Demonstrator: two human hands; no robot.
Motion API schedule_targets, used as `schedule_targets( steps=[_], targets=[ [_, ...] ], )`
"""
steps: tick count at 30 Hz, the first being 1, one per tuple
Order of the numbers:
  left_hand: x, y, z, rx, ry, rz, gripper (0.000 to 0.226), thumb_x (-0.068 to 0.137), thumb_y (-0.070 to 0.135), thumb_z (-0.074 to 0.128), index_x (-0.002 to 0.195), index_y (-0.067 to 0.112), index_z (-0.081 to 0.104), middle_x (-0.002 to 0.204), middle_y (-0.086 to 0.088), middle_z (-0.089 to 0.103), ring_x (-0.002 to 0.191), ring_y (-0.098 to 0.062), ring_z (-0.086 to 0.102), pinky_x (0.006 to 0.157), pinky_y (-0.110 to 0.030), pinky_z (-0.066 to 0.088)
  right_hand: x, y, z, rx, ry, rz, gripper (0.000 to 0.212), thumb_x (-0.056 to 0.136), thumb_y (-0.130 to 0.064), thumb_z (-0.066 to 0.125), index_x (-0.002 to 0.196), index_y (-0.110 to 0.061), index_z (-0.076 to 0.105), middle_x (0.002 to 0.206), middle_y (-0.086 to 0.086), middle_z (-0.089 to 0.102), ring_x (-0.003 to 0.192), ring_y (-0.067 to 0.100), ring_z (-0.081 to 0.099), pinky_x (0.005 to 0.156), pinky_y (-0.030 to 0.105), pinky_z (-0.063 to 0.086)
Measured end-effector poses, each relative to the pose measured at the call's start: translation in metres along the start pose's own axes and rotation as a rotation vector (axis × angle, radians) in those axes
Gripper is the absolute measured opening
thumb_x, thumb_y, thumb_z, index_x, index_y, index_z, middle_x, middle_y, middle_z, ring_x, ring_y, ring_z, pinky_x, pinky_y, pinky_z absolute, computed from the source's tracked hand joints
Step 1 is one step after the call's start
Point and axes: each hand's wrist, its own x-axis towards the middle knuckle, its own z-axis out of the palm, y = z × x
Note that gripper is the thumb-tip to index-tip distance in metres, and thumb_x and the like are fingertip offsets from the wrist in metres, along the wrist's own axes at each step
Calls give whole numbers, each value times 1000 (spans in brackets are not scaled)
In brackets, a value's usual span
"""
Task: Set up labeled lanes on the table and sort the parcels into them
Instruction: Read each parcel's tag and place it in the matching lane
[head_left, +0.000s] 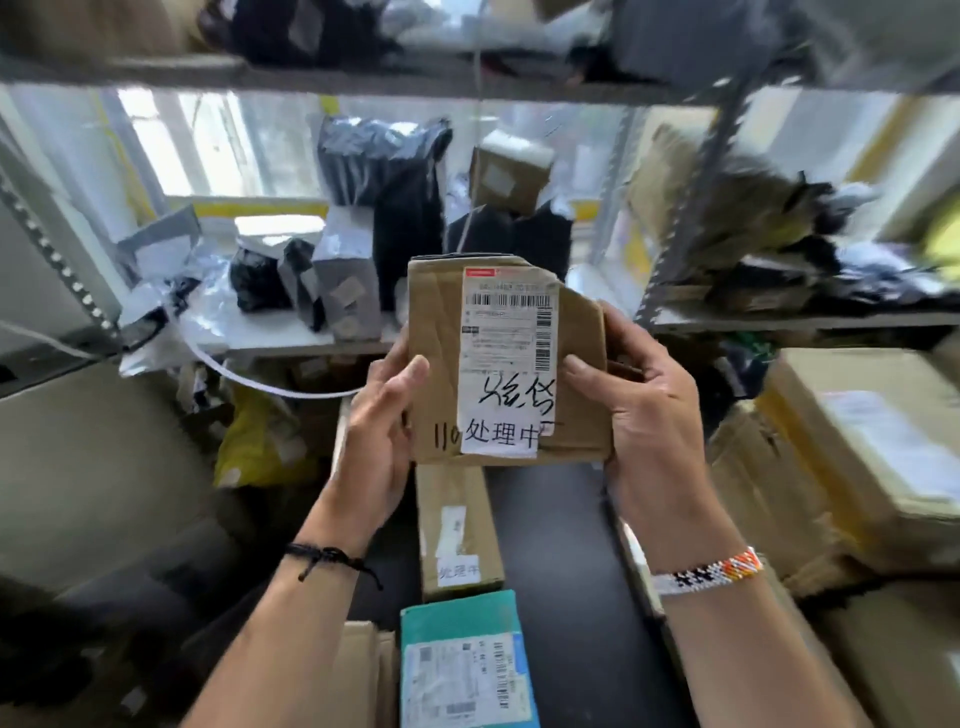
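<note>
I hold a small brown cardboard parcel (441, 332) upright in front of me, its white shipping label with barcodes and black handwriting facing me. My left hand (379, 431) grips its left edge, thumb on the front. My right hand (644, 415) grips its right side, thumb on the label's edge. Below it, on the dark table (561, 571), lies a long brown parcel (457, 525) with a white label. Nearer to me lies a teal parcel (465, 660) with a shipping label.
Metal shelves (311, 78) behind hold black and grey bagged parcels (384, 171) and a small box (511, 166). Large cardboard boxes (857, 441) stack at the right. A yellow bag (260, 441) sits low at the left. More cartons (363, 675) lie beside the teal parcel.
</note>
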Motion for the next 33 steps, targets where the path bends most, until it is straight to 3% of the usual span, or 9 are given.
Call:
schedule_targets(
  steps=[4,7,11,14,17,21,27,30,33],
  targets=[
    [-2,-4,77,-120,-131,77,90,84,43,79,159,13,39,152,-22,54,140,-45,51,114,-67,40,-10,-53,-50,24,85,-79,53,84,-3,78,135,-16,70,132,23,68,114,41,72,95,57,59],
    [0,-10,133,-183,-177,106,69,93,35,63,155,10,45,151,-28,52,140,-53,45,117,-74,30,-26,-87,-90,3,123,-127,40,94,-11,73,133,-18,70,124,17,74,113,36,73,97,54,60],
    [-4,-10,202,-254,-284,115,60,99,31,51,151,3,45,149,-35,49,137,-61,42,112,-75,31,-50,-133,-141,-90,38,-203,40,101,-13,61,141,-18,61,115,-4,79,105,11,76,84,30,61],
    [-5,0,251,-213,-354,96,70,95,44,65,152,8,48,150,-31,51,136,-57,48,113,-79,29,-51,-157,-180,-133,72,-188,63,93,-18,67,153,-27,50,131,4,73,117,30,72,90,46,62],
    [-10,20,299,-187,-434,119,67,96,46,65,153,15,50,150,-18,56,138,-42,54,113,-67,41,-49,-190,-215,-96,148,-240,46,98,-11,61,143,-18,59,127,14,73,107,36,73,88,49,61],
    [-14,39,347,-80,-469,122,67,93,53,60,154,26,50,136,-2,70,114,-22,73,80,-40,61,-49,-227,-253,-22,256,-255,32,95,-17,63,126,-12,71,117,22,73,102,41,69,89,48,56],
    [-21,29,386,7,-527,13,80,83,69,63,152,31,51,146,-5,63,131,-33,61,74,-36,58,-51,-239,-303,30,299,-214,35,93,-19,65,127,-10,64,131,29,65,120,52,62,110,65,43],
    [-21,13,397,12,-532,2,78,83,68,66,151,33,52,149,-2,61,138,-33,55,93,-52,59,-52,-234,-321,63,285,-183,35,96,-20,63,129,-11,62,126,26,69,106,40,68,99,51,54],
    [-22,-3,405,28,-502,-38,86,76,72,69,151,34,52,153,-2,56,142,-33,51,104,-64,49,-48,-228,-336,71,277,-139,36,97,-22,61,130,-8,63,136,30,64,110,42,65,105,58,48]
  ],
)
